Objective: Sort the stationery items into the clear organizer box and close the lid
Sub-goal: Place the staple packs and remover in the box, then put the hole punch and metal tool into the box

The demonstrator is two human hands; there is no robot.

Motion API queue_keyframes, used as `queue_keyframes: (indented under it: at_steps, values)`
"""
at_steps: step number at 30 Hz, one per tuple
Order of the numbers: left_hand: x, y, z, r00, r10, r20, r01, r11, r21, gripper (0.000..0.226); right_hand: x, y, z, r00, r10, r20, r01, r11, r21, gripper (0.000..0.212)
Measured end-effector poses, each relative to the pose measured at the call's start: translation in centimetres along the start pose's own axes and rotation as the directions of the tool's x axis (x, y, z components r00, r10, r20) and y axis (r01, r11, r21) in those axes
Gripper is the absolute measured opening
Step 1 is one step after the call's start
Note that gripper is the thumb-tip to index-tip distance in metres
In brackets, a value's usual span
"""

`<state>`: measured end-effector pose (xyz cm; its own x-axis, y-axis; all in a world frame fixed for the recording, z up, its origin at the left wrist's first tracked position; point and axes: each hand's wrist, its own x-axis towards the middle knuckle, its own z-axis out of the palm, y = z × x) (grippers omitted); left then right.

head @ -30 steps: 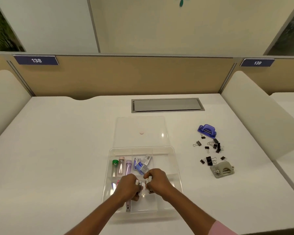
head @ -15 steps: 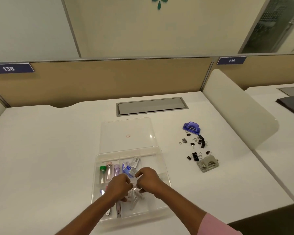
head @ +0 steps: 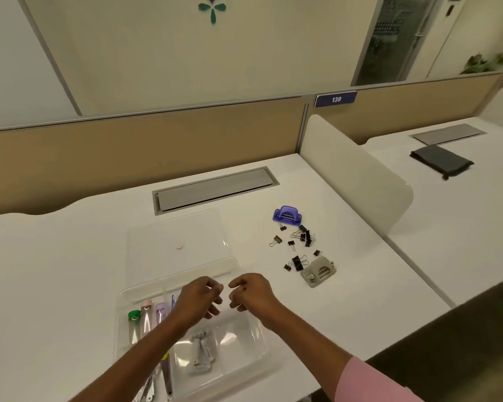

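Near the front edge of the desk (head: pixel 70 271), above the clear organizer box (head: pixel 241 343), the left hand (head: pixel 199 301) and right hand (head: pixel 251 291) hover, fingers loosely curled, gripping nothing I can see; its lid (head: pixel 174 236) lies flat behind. Well off to the right lie binder clips (head: pixel 307 237), a purple hole punch (head: pixel 287 216) and a grey hole punch (head: pixel 319 271): the clips look light and stiff, best pinched by their black bodies, while the punches are likely heavier and better held across the sides.

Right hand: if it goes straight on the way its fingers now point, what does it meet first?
Probably the left hand: the right hand points its fingers at it across a small gap, though depth is unclear.
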<state>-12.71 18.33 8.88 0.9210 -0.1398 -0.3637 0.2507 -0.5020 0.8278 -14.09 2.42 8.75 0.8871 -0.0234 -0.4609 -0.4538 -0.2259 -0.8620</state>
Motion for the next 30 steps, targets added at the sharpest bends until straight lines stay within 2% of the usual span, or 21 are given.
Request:
queue_keyframes:
  at_steps: [9, 20, 26, 30]
  values:
    - [5.8, 5.8, 4.6, 0.995, 0.044, 0.092, -0.043, 0.999, -0.005, 0.021, 3.1, -0.4, -8.2, 0.989, 0.026, -0.146, -0.012, 0.995, 0.094, 0.02]
    - [14.7, 11.9, 10.0, 0.993, 0.031, 0.116, -0.039, 0.998, 0.059, 0.02, 9.5, -0.9, -16.8, 0.961, 0.071, -0.266, -0.027, 0.985, 0.168, 0.008]
    - [20.2, 14.0, 12.8, 0.995, 0.095, -0.004, -0.09, 0.955, 0.283, 0.031, 12.7, -0.5, -20.8, 0.953, 0.089, -0.291, -0.04, 0.985, 0.167, 0.004]
    - [23.1, 15.0, 14.7, 0.994, 0.094, -0.05, -0.068, 0.921, 0.384, 0.034, 14.6, 0.6, -22.8, 0.944, 0.123, -0.306, -0.08, 0.986, 0.147, 0.013]
